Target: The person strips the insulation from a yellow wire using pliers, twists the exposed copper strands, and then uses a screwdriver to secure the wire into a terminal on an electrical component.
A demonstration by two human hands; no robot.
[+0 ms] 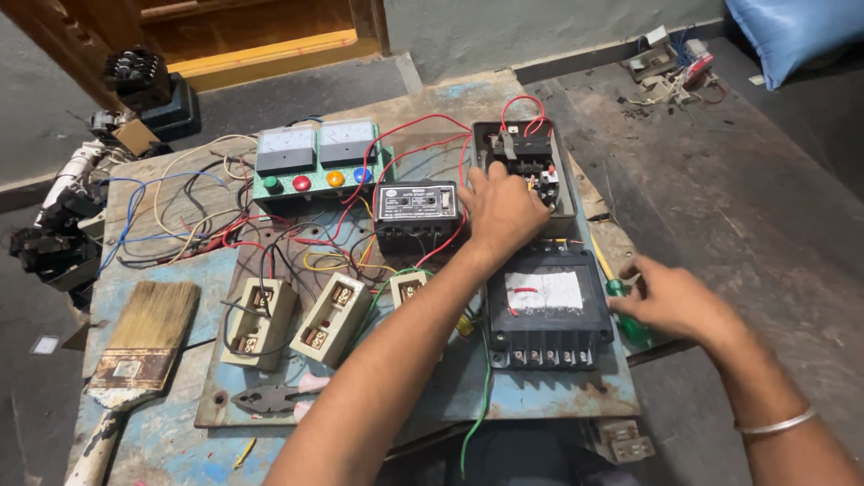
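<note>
My left hand (500, 209) reaches across the board and rests with its fingers on an open grey switch box (565, 209) full of red wires at the far right. My right hand (670, 300) is closed around the green handle of a yellow-shafted screwdriver (613, 284) at the board's right edge. Between the two hands lies a black electricity meter (547, 310) with a white label. A small black relay box (416, 208) sits just left of my left hand.
A green panel (315, 175) with two gauges and coloured lamps stands at the back. Three cream fuse holders (310, 319), pliers (270, 396) and a wide paintbrush (144, 340) lie at the left. Loose wires cover the blue board (162, 432). Scrap parts sit on the floor.
</note>
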